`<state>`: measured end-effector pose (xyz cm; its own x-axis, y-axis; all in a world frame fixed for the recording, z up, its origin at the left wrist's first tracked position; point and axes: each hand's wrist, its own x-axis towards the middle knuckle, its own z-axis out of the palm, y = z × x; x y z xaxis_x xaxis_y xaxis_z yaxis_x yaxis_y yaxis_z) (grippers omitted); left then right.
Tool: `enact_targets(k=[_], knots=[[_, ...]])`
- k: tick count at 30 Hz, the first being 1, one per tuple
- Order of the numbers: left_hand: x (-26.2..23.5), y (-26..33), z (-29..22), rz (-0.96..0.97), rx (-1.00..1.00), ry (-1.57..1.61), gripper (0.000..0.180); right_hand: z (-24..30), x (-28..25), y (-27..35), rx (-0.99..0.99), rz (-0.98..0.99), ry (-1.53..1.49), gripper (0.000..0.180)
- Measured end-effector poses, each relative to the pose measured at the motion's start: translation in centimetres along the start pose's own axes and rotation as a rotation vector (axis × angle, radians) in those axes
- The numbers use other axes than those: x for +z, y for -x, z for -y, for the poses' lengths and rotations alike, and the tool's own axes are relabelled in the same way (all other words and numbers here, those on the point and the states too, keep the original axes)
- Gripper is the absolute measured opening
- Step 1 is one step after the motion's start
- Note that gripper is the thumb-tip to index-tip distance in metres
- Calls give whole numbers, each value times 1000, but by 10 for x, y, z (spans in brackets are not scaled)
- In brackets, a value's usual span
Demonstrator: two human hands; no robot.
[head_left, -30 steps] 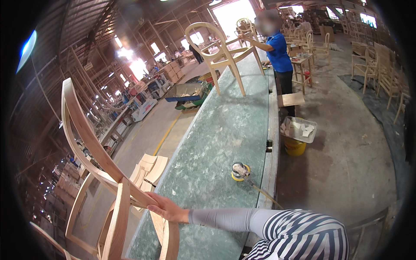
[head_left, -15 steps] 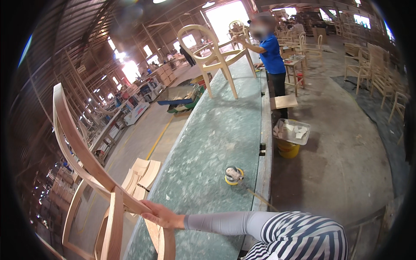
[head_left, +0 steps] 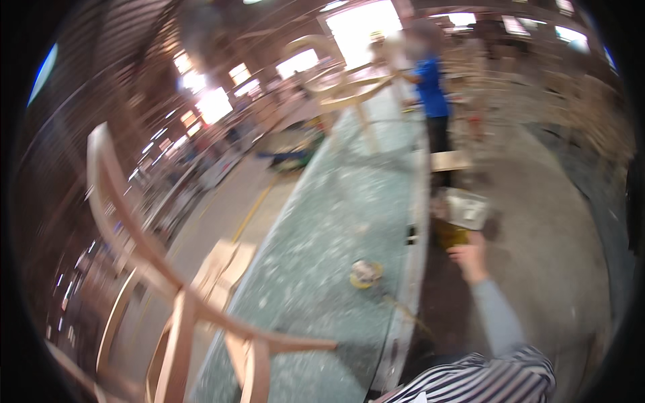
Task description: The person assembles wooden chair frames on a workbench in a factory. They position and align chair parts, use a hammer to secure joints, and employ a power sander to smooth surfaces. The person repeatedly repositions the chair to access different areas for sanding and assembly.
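Observation:
The picture is blurred by motion. My right hand [head_left: 468, 258] is raised in the air to the right of the long green-speckled table [head_left: 336, 221], in a grey sleeve, with nothing in it. It touches nothing. A bare wooden chair frame [head_left: 134, 255] with a curved back stands at the lower left, against the table's near end, with no hand on it. A small round yellow and white tool [head_left: 366, 273] lies on the table near its right edge, left of my hand. My left hand is out of the picture.
A person in a blue top [head_left: 430, 87] stands at the table's far end by another chair frame [head_left: 336, 87]. A yellow bucket [head_left: 450, 235] under a white tray [head_left: 467, 208] sits on the floor by the table. Flat wooden parts [head_left: 222, 262] lie left of the table.
My hand has let go of the chair frame's rail and swung up and to the right, past the table's edge. The view has swung and blurred.

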<state>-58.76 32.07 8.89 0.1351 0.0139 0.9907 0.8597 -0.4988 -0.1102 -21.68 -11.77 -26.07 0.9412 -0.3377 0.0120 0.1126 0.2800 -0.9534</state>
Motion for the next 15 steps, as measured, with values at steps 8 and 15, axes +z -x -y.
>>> enact_targets(k=[8,15], knots=[[8,-9,-32,163,-129,-11,47,-35,-148,-53,67,-489,189,27],[11,-28,-105,64,-107,-117,52,-68,118,-50,-23,215,60,18]])
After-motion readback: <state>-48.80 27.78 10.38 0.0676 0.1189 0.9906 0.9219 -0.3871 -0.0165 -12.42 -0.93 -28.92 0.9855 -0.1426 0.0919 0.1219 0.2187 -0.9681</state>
